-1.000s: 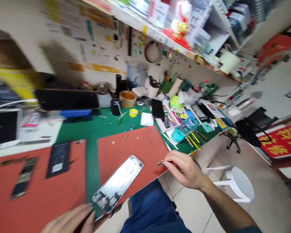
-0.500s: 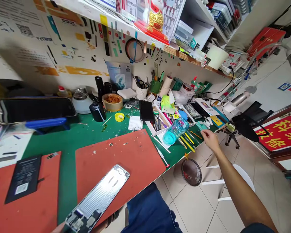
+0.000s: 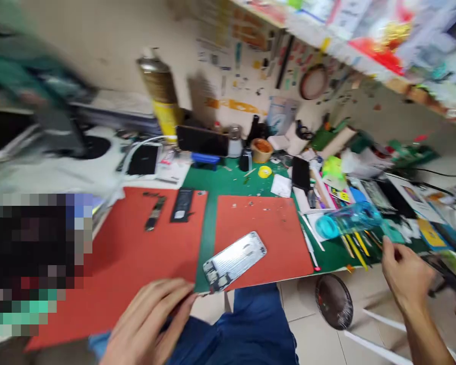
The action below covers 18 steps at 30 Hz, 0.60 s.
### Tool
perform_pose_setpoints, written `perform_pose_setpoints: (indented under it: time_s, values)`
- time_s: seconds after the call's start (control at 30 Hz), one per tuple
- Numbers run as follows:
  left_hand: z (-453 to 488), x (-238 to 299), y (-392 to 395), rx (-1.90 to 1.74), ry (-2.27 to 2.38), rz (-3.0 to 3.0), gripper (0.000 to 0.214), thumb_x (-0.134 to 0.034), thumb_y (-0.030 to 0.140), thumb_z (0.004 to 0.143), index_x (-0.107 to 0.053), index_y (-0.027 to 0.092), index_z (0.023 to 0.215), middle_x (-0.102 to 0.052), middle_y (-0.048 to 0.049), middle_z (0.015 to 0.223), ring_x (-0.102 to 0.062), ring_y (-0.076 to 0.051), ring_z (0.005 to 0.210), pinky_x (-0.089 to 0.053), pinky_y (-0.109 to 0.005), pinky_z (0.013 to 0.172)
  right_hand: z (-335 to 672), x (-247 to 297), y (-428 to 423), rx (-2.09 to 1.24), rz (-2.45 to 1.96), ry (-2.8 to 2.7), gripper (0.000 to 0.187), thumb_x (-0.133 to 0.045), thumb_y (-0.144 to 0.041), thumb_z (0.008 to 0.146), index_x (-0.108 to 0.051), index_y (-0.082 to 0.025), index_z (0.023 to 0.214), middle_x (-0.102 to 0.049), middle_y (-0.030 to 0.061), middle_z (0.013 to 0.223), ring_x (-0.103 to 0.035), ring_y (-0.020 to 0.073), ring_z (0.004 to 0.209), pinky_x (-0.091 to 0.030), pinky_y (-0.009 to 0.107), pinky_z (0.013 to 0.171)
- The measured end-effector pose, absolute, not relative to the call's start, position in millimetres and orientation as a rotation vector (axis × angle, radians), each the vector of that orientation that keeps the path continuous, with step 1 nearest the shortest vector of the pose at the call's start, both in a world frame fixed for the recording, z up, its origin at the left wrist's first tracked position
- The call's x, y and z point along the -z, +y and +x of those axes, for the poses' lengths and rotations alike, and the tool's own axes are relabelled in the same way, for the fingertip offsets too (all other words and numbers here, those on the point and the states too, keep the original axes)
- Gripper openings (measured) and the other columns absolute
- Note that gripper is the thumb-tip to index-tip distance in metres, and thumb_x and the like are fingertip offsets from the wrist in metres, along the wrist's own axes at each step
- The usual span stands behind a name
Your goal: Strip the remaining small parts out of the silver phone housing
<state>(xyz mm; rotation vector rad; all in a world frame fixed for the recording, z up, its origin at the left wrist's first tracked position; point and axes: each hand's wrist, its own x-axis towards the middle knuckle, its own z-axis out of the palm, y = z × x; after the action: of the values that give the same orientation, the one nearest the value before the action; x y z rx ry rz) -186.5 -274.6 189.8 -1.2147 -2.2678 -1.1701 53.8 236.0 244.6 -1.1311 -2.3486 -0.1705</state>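
Observation:
A silver phone housing (image 3: 237, 258) lies tilted on the right-hand red mat (image 3: 281, 268), its lower end near the table's front edge. My left hand (image 3: 155, 319) is just left of that end, fingers curled together with the thumb close to the fingertips; anything between them is too small and blurred to make out. At the table's right edge, my right hand (image 3: 406, 274) has its fingers pinched near a teal item (image 3: 393, 230) and several slim tools (image 3: 359, 248); what it holds, if anything, is hidden. A black battery (image 3: 182, 205) and a circuit board (image 3: 155, 213) lie on the left-hand mat.
A clear blue bottle (image 3: 349, 219) lies beside the tools. A pen-like tool with a red end (image 3: 310, 248) rests along the mat's right side. Behind are a propped black phone (image 3: 202, 141) and a yellow tape roll (image 3: 265, 172). A bin (image 3: 333, 301) stands below the edge.
The view has swung left, bringing the left-hand mat and my left hand into sight. The housing, earlier raised at the front with a hand at its lower end, now lies on the mat.

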Motion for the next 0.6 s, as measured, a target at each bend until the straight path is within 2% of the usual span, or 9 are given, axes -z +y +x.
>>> perform_pose_setpoints:
  time_s: [0.07,0.1,0.13,0.2,0.27,0.33,0.37,0.6]
  values:
    - [-179,-198,-272,1.159,-2.294,-1.186,0.017,-0.071,0.003,0.098,-0.071,0.019,0.104,-0.075,-0.0076,0.102,-0.073,-0.02,0.094,-0.058,-0.034,0.089,33,-247,185,0.023,-0.829,-2.525,0.041,-0.058,-0.06,0.107,-0.075,-0.027,0.088,-0.077,0.0112,0.087,-0.073,0.0296,0.075,-0.054,0.043,0.066]
    - [-177,-201,-271,1.18,-2.288,-1.181,0.02,-0.071,-0.001,0.097,-0.068,0.019,0.101,-0.074,-0.0066,0.099,-0.071,-0.019,0.091,-0.058,-0.034,0.085,20,-247,159,-0.217,-0.489,-2.663,0.028,-0.061,-0.051,0.108,-0.078,-0.027,0.105,-0.079,0.01,0.098,-0.076,0.0285,0.081,-0.058,0.042,0.07]
    - [-174,-202,-270,1.202,-2.287,-1.165,0.024,-0.07,-0.004,0.096,-0.067,0.019,0.102,-0.073,-0.0062,0.098,-0.07,-0.019,0.09,-0.058,-0.034,0.084,5,-248,133,-0.435,-0.188,-2.762,0.023,-0.064,-0.04,0.108,-0.075,-0.029,0.125,-0.08,0.0092,0.11,-0.078,0.0289,0.092,-0.063,0.042,0.079]
    - [-167,-201,-271,1.247,-2.273,-1.152,0.029,-0.069,-0.007,0.094,-0.067,0.018,0.11,-0.074,-0.0068,0.099,-0.069,-0.019,0.09,-0.058,-0.035,0.082,-31,-249,90,-0.647,0.163,-2.898,0.045,-0.067,-0.03,0.107,-0.06,-0.03,0.152,-0.075,0.0096,0.133,-0.075,0.0308,0.118,-0.065,0.047,0.097]
    - [-159,-198,-275,1.26,-2.27,-1.154,0.033,-0.069,-0.006,0.095,-0.068,0.016,0.119,-0.076,-0.0087,0.102,-0.069,-0.02,0.092,-0.058,-0.036,0.083,-68,-249,64,-0.668,0.325,-3.008,0.066,-0.068,-0.037,0.108,-0.042,-0.029,0.168,-0.064,0.0114,0.154,-0.062,0.0342,0.142,-0.059,0.057,0.115]
    - [-150,-194,-281,1.248,-2.286,-1.143,0.032,-0.069,-0.003,0.097,-0.069,0.015,0.124,-0.077,-0.0097,0.104,-0.07,-0.021,0.093,-0.058,-0.037,0.083,-101,-248,55,-0.658,0.415,-3.105,0.081,-0.07,-0.041,0.106,-0.028,-0.03,0.174,-0.053,0.0117,0.167,-0.048,0.0365,0.156,-0.052,0.064,0.124]
    - [-146,-192,-284,1.245,-2.292,-1.128,0.031,-0.069,-0.001,0.098,-0.069,0.015,0.125,-0.077,-0.0097,0.105,-0.071,-0.021,0.093,-0.059,-0.037,0.084,-113,-248,55,-0.664,0.448,-3.134,0.085,-0.072,-0.042,0.105,-0.025,-0.031,0.175,-0.051,0.0115,0.169,-0.046,0.0368,0.158,-0.05,0.065,0.125]
    - [-133,-182,-291,1.329,-2.292,-1.025,0.032,-0.068,-0.004,0.097,-0.071,0.015,0.124,-0.078,-0.0092,0.105,-0.074,-0.02,0.095,-0.061,-0.036,0.088,-137,-246,69,-0.772,0.546,-3.18,0.079,-0.073,-0.043,0.105,-0.031,-0.033,0.171,-0.06,0.0132,0.157,-0.06,0.0335,0.144,-0.058,0.06,0.117]
